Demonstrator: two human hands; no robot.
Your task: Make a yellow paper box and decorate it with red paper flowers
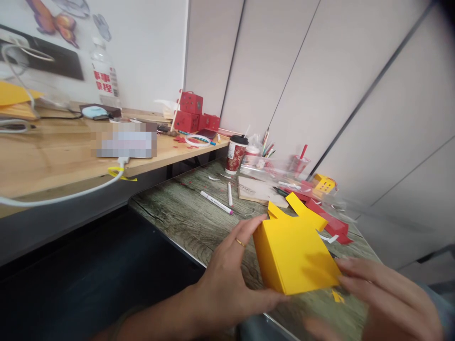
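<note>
Our right hand (389, 291), grip unclear, touches the yellow box (298, 255); left hand (227, 279) clamps it near the counter's (181, 238) edge. Folding, seemingly; flaps (308, 214) want tucking.

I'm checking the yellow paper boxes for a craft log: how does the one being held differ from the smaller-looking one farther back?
The held yellow box has loose flaps sticking out, while the dotted yellow box shows none from here. The held box's visible faces are plain; the dotted box has dark spots. The held box is in the hands; the dotted box stands apart from them. Both are yellow.
</note>
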